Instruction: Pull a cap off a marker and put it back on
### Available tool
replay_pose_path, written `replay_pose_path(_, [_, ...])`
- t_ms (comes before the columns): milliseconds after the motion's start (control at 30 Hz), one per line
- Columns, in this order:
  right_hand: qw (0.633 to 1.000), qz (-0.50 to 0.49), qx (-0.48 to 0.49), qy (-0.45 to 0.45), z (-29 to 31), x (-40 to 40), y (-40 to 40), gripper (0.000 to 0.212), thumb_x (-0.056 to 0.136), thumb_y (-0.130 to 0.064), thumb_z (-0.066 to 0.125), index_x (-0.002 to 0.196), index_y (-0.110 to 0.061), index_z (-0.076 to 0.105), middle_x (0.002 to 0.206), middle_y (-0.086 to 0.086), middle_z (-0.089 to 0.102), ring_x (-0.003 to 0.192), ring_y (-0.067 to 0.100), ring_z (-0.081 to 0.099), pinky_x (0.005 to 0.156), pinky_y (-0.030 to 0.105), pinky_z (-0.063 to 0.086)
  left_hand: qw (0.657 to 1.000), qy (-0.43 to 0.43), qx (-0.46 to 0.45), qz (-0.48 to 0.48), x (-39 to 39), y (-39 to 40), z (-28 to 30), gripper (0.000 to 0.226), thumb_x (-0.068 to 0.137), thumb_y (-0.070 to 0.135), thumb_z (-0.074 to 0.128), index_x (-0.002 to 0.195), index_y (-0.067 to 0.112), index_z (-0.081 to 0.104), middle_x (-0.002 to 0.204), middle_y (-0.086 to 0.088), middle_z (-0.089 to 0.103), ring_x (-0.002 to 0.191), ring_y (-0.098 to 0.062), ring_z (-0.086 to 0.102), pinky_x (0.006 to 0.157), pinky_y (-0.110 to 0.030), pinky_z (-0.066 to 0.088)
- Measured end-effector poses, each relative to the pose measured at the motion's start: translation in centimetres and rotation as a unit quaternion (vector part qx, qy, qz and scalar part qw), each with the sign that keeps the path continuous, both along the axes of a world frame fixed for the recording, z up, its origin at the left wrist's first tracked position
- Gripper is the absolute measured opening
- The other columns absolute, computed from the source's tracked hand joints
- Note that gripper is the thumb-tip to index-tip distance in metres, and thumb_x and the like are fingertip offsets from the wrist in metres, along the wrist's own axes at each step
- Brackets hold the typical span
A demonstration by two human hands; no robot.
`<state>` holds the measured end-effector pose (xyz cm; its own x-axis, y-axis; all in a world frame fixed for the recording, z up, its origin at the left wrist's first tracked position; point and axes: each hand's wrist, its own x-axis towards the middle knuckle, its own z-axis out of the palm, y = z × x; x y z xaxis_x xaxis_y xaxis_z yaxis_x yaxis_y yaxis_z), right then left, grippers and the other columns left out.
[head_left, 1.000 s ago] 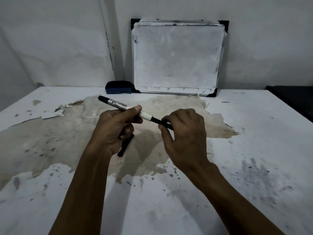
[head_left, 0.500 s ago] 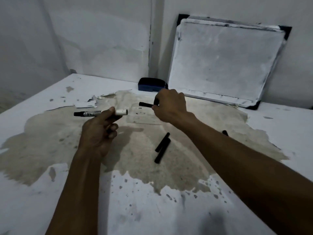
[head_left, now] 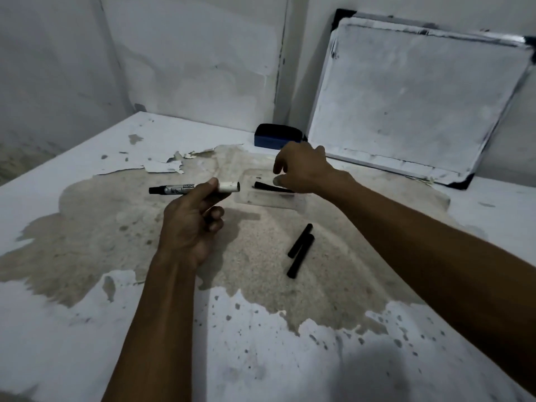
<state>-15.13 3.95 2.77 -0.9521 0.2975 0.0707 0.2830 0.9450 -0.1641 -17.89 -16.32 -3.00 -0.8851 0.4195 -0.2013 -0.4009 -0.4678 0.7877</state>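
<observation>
1. Our left hand (head_left: 190, 224) pinches the marker (head_left: 195, 188) between thumb and fingers, level above the surface (head_left: 87, 329), its open end toward the right.
2. Our right hand (head_left: 300, 166) hovers over a clear tray (head_left: 261, 198), fingers loosely spread, just above a black stick (head_left: 268, 187) lying in it.
3. Two more sticks (head_left: 300, 250) lie touching each other nearer us.
4. An eraser (head_left: 277, 136) sits beside the whiteboard (head_left: 412, 97).

Light: dim and cold, you get no glare.
Shadows: soft, under your arms on the table (head_left: 87, 329).
Blur: right hand (head_left: 301, 169) slightly smeared.
Edges: wide-angle bend, whiteboard (head_left: 406, 97) skewed.
</observation>
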Motion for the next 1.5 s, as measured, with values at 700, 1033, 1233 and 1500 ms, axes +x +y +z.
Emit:
replay_pose_path(700, [0.941, 0.164, -0.048, 0.291, -2.9, 15.3, -3.8, 0.015, 0.087, -0.017, 0.067, 0.1, -0.02, 0.072, 0.096, -0.004, 0.068, 0.093, 0.014, 0.058, 0.075, 0.025, 0.045, 0.993, -0.016, 0.041, -0.107, 3.1, 1.7, 0.5, 0.013, 0.088, 0.019, 0.062, 0.082, 0.008, 0.066, 0.077, -0.008, 0.074, 0.038, -0.006, 0.038, 0.035, -0.016, 0.027])
replay_pose_path(1033, [0.666, -0.083, -0.586, 0.453, -1.2, 13.4, -6.9, 0.015, 0.082, 0.001, 0.069, 0.091, -0.012, 0.071, 0.082, -0.005, 0.074, 0.08, 0.006, 0.069, 0.074, 0.026, 0.058, 0.972, -0.047, 0.144, -0.177, 4.3, 2.7, 0.7, 0.048, 0.051, 0.023, 0.088, 0.086, 0.007, 0.058, 0.053, -0.001, 0.064, 0.033, -0.002, 0.037, 0.031, -0.015, 0.028])
replay_pose_path(1233, [0.597, -0.118, -0.66, 0.441, -2.0, 12.5, -7.0, 0.01, 0.084, -0.004, 0.066, 0.091, -0.01, 0.071, 0.081, -0.005, 0.074, 0.084, 0.013, 0.069, 0.072, 0.03, 0.055, 0.981, -0.053, 0.113, -0.15, 4.6, 2.7, 1.4, 0.027, 0.069, 0.023, 0.071, 0.085, 0.008, 0.056, 0.044, -0.004, 0.059, 0.031, -0.001, 0.035, 0.032, -0.013, 0.024])
replay_pose_path(1500, [0.619, -0.147, -0.617, 0.464, -2.3, 11.5, -7.8, 0.01, 0.086, -0.003, 0.067, 0.09, -0.011, 0.07, 0.085, 0.0, 0.072, 0.086, 0.017, 0.068, 0.076, 0.036, 0.057, 0.984, -0.052, 0.091, -0.141, 4.6, 2.7, 1.5, 0.014, 0.086, 0.019, 0.059, 0.087, 0.006, 0.057, 0.044, -0.003, 0.06, 0.031, -0.002, 0.035, 0.031, -0.014, 0.025])
